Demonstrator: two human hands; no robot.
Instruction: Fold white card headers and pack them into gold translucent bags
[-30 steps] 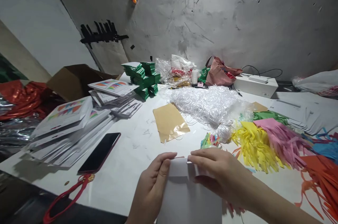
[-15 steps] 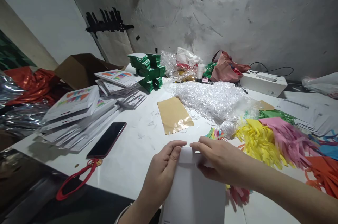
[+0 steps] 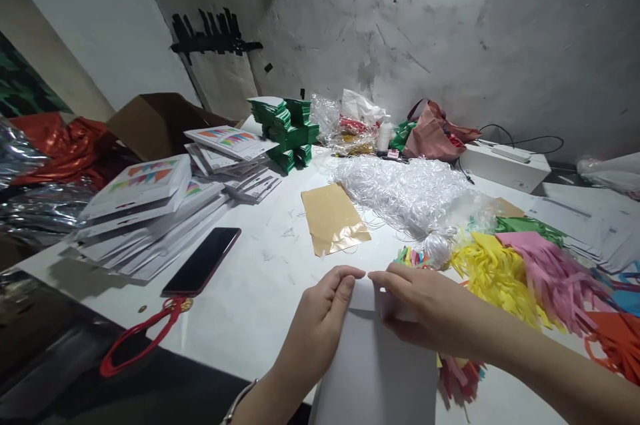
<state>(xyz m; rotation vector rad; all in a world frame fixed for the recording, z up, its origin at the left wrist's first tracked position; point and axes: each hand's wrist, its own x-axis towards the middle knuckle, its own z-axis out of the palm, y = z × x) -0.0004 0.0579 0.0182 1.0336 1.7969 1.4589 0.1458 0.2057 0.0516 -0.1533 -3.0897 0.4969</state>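
head-worn view, facing forward and down, close above the table (image 3: 260, 305)

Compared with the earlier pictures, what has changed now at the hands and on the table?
The left hand has moved rightward along the top of the white packet, so its fingertips are now almost against those of the right hand; the gap was wider. Nothing was let go: both hands keep their grip on the packet. The phone, brown paper and white string stayed; the view shifted with the camera.

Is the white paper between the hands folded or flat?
Folded at the top: the white paper shows a flap with a shadowed lower edge.
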